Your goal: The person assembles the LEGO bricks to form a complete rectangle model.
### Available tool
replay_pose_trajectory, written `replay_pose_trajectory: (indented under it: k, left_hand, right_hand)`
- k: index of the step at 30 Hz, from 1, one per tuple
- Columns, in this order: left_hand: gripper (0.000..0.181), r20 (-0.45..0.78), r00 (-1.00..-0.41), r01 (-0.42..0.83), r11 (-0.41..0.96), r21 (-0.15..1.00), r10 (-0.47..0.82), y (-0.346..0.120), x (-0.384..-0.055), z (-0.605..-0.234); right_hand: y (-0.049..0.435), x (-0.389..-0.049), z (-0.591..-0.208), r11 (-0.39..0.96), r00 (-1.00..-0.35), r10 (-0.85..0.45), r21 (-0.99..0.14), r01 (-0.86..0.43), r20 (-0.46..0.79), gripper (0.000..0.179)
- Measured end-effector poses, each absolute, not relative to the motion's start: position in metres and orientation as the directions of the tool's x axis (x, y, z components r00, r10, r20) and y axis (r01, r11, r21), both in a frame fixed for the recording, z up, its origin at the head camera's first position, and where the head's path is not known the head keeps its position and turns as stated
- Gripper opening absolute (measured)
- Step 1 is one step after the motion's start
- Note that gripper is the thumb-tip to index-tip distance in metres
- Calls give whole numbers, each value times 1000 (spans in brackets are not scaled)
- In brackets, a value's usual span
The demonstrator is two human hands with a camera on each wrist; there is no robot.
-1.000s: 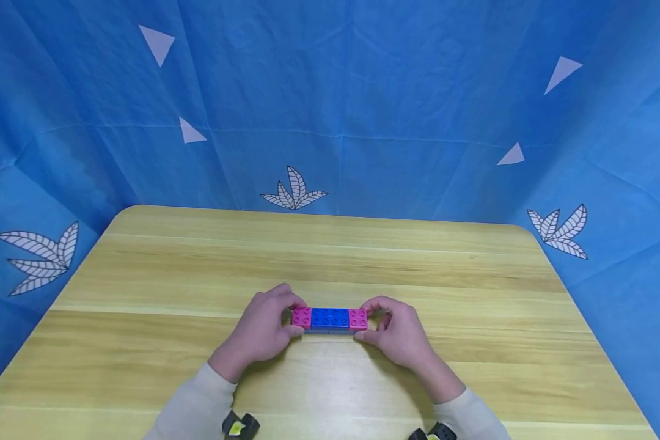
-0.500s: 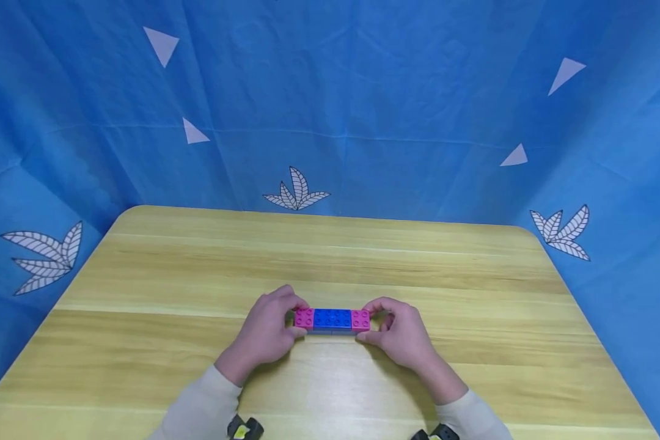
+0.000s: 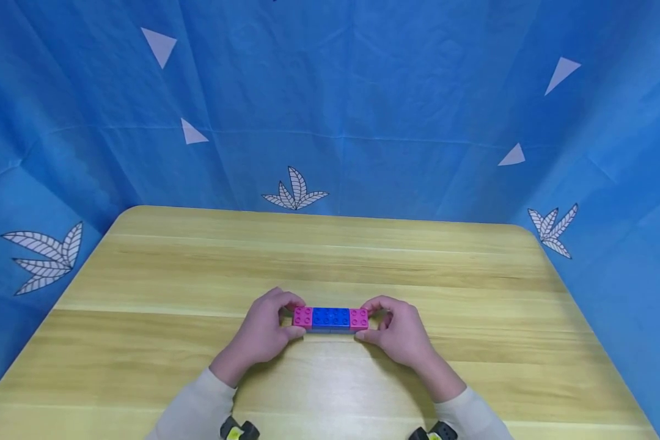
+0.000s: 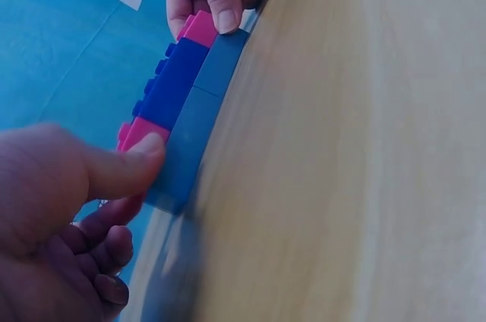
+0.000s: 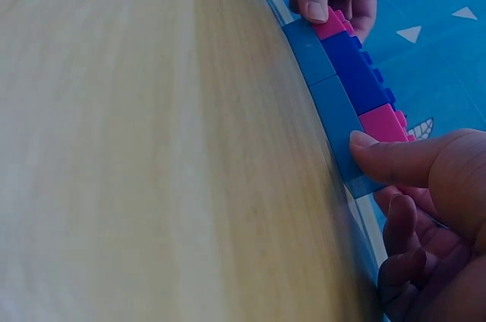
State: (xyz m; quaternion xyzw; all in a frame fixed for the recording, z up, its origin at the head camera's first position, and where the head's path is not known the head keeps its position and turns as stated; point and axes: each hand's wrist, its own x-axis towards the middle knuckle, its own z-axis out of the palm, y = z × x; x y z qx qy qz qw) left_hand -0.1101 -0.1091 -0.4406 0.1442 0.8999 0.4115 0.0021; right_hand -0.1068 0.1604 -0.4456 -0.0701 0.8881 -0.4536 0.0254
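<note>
A short bar of toy building bricks lies lengthwise on the table, two layers high. On top, a blue brick (image 3: 331,318) sits between a left pink brick (image 3: 303,317) and a right pink brick (image 3: 359,318). Two lighter blue bricks (image 4: 216,64) stand end to end beneath them, their seam showing in both wrist views. My left hand (image 3: 261,330) pinches the bar's left end, thumb on the near side and index finger at the far side. The right end is pinched the same way by my right hand (image 3: 403,333); its thumb (image 5: 380,156) presses the lower brick's near face.
The wooden table (image 3: 330,256) extends around the bricks on all sides. Behind it and along both sides hangs a blue cloth (image 3: 341,91) printed with white triangles and leaves. Black wrist devices (image 3: 239,429) show at the sleeves near the lower edge.
</note>
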Motion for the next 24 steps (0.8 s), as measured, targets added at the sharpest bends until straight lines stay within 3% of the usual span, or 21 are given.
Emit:
replay_pose_trajectory:
  k: [24]
  left_hand:
    - [35,-23,-989,66,584,809,144,-112,-108,-439]
  right_hand:
    - [160,-106,-449,528,-995,-99,-846,-71,22,38]
